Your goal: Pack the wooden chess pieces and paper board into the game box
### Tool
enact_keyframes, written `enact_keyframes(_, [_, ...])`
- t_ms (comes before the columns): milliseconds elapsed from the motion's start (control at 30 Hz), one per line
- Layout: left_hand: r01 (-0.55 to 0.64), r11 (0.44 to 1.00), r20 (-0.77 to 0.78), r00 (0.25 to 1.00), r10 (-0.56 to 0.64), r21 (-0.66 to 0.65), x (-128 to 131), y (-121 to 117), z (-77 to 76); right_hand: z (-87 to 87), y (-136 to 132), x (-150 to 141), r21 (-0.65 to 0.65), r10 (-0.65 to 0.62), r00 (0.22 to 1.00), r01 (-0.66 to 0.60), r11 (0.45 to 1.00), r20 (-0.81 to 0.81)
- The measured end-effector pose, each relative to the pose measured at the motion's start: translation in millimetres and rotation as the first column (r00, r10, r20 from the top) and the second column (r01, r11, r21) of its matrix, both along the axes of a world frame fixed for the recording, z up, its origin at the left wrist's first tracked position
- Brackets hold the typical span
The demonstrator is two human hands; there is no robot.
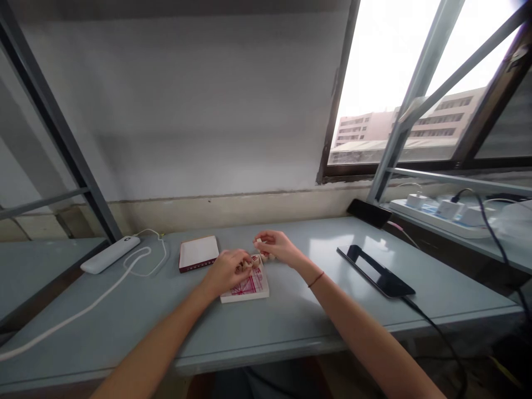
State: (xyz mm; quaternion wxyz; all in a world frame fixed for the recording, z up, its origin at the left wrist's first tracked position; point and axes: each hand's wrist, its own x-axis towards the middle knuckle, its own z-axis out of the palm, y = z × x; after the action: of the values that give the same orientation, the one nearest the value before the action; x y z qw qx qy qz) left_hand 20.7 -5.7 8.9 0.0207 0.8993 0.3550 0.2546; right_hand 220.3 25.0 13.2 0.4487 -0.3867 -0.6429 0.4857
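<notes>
A shallow white box (pixel 245 298) with pink-red lines printed on its surface lies on the desk before me. Several round wooden pieces, like Chinese chess pieces (pixel 256 264), some with red markings, are bunched along its far part. My left hand (pixel 230 270) rests over the box with its fingers curled around some of these pieces, partly hiding them. Just beyond the box's far right corner, my right hand (pixel 277 246) pinches one small pale piece (pixel 259 240) between thumb and fingers. Below that hand, a few more pieces sit on the desk, partly covered.
A box lid (pixel 199 252), white inside with dark red sides, lies left of the box. Farther left is a white power strip (pixel 110 255) with its cable. To the right lie a tablet-like device (pixel 376 271) on a cord and a black phone (pixel 368 213). Metal posts (pixel 386 149) frame the desk.
</notes>
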Motion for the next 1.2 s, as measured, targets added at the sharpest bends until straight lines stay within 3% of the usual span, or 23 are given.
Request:
enact_keyframes(133, [0.165,0.986,-0.164,0.974,-0.157,0.034,6,-5,-2.7,0.9,1,1,0.04,-0.053,0.998,0.052,0.998,0.022])
enact_keyframes(233, [0.194,0.979,-0.252,0.952,-0.172,0.064,10,-6,-5.4,1.9,-3,-1,0.055,-0.026,0.992,0.02,0.998,0.125])
enact_keyframes(400, [0.122,0.988,-0.279,0.956,-0.09,0.1,6,-4,0.3,10.1,-11,2,0.195,-0.063,0.875,-0.036,0.98,0.48])
enact_keyframes(533, [0.025,0.998,-0.218,0.976,-0.013,0.049,-10,2,9.7,17.2,-20,1,0.297,-0.041,0.753,-0.209,0.932,0.657])
enact_keyframes(700, [-0.079,0.991,-0.226,0.973,0.054,-0.106,-30,12,9.9,14.8,-28,-8,0.327,-0.05,0.599,-0.364,0.872,0.799])
enact_keyframes(867, [-0.135,0.956,-0.298,0.953,0.053,-0.262,-36,15,3.1,6.6,-29,-14,0.364,-0.138,0.524,-0.358,0.86,0.841])
enact_keyframes(967, [-0.157,0.932,-0.319,0.947,0.048,-0.326,-36,13,1.7,3.6,-26,-13,0.373,-0.159,0.528,-0.329,0.867,0.835])
enact_keyframes(1100, [-0.194,0.915,-0.32,0.944,0.076,-0.354,-34,11,3.7,1.4,-12,-3,0.392,-0.151,0.629,-0.263,0.882,0.762])
enact_keyframes(1200, [-0.197,0.912,-0.322,0.944,0.077,-0.36,-33,9,5.8,-2.8,2,8,0.478,-0.293,0.676,-0.1,0.873,0.676])
